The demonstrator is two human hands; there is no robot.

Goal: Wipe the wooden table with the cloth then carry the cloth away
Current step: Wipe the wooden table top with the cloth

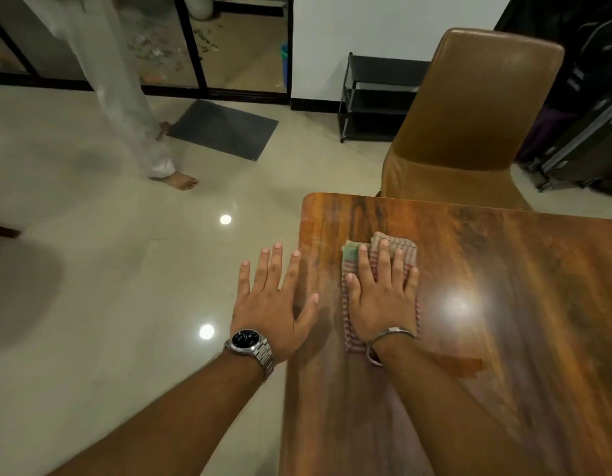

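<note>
Wiping step in progress. Right hand (382,297), steel bangle at the wrist, lies flat with fingers straight and spread on the folded red-and-white striped cloth with a green patch (399,247), pressing it down onto the glossy reddish-brown wooden table (504,269); nothing is gripped, it is palm pressure only. The cloth sits near the table's far-left corner, just in from the left edge. Left hand (277,297), with a steel wristwatch (248,341), is open, fingers apart, hovering at the table's left edge, mostly over the pale tiled floor (108,286); whether the thumb touches the wood I cannot tell. To do this well: keep the palm flat and the weight even so the cloth doesn't bunch, sweep in overlapping strokes along the grain, and cover the right side, where an orange-brown smear or patch (459,365) shows near the forearm and probably needs extra passes. Take care near the edge or the cloth could slip off. Most of the tabletop looks likely still to do; the carry-away comes later. A tan leather chair (483,108) stands at the far end, and a person in white trousers (126,97) stands barefoot on the floor well away.
</note>
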